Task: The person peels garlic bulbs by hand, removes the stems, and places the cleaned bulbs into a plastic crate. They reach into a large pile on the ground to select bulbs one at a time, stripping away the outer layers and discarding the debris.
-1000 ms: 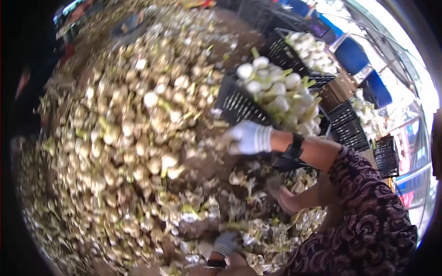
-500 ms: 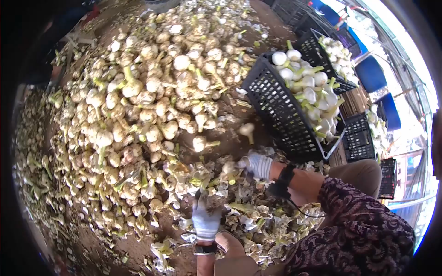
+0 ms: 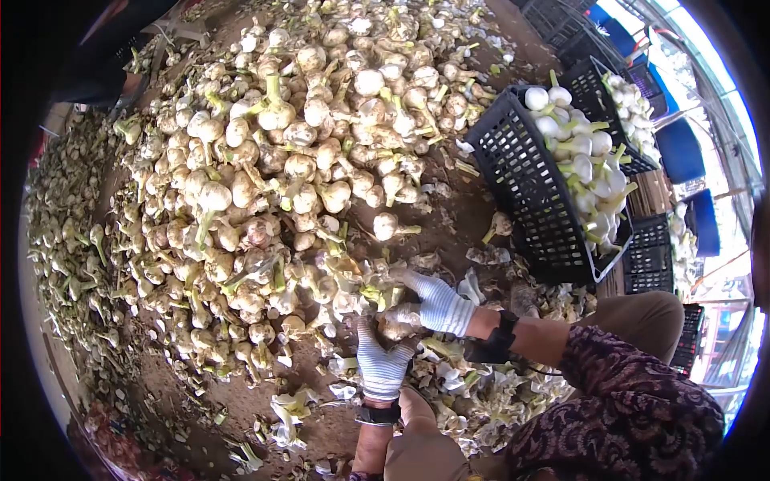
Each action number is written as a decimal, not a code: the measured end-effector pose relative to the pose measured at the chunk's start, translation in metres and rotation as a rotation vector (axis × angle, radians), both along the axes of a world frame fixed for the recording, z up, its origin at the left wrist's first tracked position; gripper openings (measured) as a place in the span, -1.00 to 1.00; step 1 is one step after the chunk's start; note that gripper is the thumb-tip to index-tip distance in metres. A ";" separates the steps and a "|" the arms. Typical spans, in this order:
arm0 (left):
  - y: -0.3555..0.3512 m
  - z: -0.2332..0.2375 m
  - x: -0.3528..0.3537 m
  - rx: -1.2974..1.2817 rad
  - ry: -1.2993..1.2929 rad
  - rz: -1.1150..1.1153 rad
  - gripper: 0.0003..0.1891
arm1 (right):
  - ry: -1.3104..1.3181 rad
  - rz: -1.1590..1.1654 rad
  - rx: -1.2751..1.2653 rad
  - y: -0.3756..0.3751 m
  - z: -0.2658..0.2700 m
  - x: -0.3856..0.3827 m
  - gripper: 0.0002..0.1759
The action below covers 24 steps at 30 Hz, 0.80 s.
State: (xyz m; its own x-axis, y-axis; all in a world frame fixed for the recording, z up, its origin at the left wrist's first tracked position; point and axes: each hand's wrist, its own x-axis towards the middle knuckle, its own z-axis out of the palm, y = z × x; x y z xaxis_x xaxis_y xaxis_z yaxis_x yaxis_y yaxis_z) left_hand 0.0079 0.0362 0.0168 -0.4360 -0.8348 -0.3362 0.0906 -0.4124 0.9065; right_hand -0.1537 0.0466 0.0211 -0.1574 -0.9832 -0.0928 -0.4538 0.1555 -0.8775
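My left hand, in a striped white glove with dark fingertips, curls around a garlic bulb at the lower middle. From the right, my right hand, gloved alike, closes on the same bulb with thumb and fingers; its fingers partly cover it. A green stalk end shows just beyond the fingers. Unpeeled garlic bulbs with stems lie in a large heap in front of both hands. Loose peeled skins cover the ground beneath and beside my wrists.
To the right, a black plastic crate stands tilted, filled with clean white garlic. More filled crates and blue containers are behind it. A single bulb lies near the crate. Another person's dark-clothed leg is at upper left.
My hands have come together around the bulb; the left fingers, stretched out before, are now curled. The whole view has shifted, moving the heap and crate rightward in the picture.
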 end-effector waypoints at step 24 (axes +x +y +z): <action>0.011 -0.009 0.015 0.209 0.304 0.184 -0.37 | -0.404 0.039 0.278 0.005 0.013 0.010 -0.35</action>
